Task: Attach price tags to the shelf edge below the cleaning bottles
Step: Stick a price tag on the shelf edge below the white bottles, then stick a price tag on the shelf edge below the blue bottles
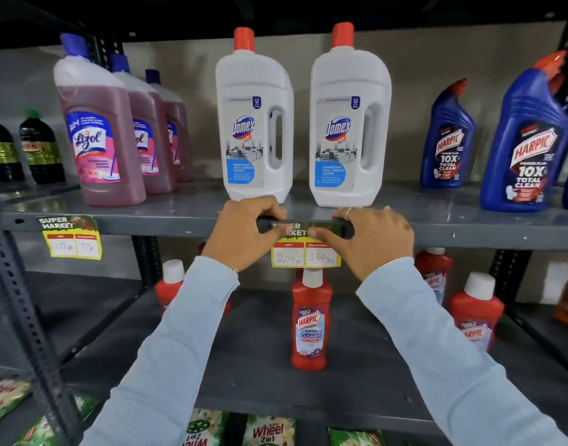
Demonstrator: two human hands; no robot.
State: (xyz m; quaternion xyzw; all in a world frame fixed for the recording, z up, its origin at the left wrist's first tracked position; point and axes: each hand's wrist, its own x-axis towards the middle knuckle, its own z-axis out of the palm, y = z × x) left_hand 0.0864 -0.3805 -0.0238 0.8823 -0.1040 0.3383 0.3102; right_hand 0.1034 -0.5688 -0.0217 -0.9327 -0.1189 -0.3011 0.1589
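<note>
A yellow and green price tag (305, 256) reading 200 and 160 hangs from the grey shelf edge (166, 225) under two white Domex bottles (255, 123). A strip of dark tape (327, 227) runs across the tag's top. My left hand (244, 233) presses the tape's left end with its thumb on the tag. My right hand (372, 243) presses the right end, fingers over the shelf lip. Another price tag (71, 238) is stuck to the edge under the pink Lizol bottles (99, 130).
Blue Harpic bottles (527, 140) stand at the right of the same shelf and dark green bottles (41, 149) at the far left. Red Harpic bottles (310, 317) stand on the shelf below. Detergent packets (269, 431) lie on the lowest shelf. A perforated upright (15, 284) runs down the left.
</note>
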